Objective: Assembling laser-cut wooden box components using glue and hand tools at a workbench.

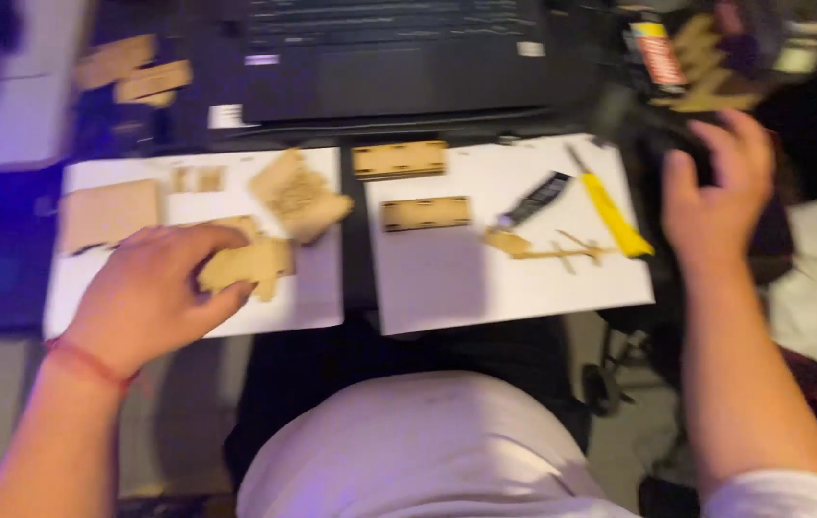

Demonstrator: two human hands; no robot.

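Blurred desk, left hand point(144, 297) grip on wooden piece point(247, 264), right hand point(715, 187) grip unclear on dark object point(663, 129)

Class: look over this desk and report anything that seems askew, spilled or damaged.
Nothing looks spilled or broken. The wooden pieces lie scattered at odd angles over the left paper sheet, and the yellow tool lies slanted on the right paper sheet. The picture is blurred.

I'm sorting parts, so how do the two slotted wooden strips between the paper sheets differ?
The upper strip lies half on the dark desk, reaching past the right sheet; the lower strip lies wholly on that sheet. The upper one looks slightly longer and lighter. Both are flat, tan, rectangular, with dark slots.
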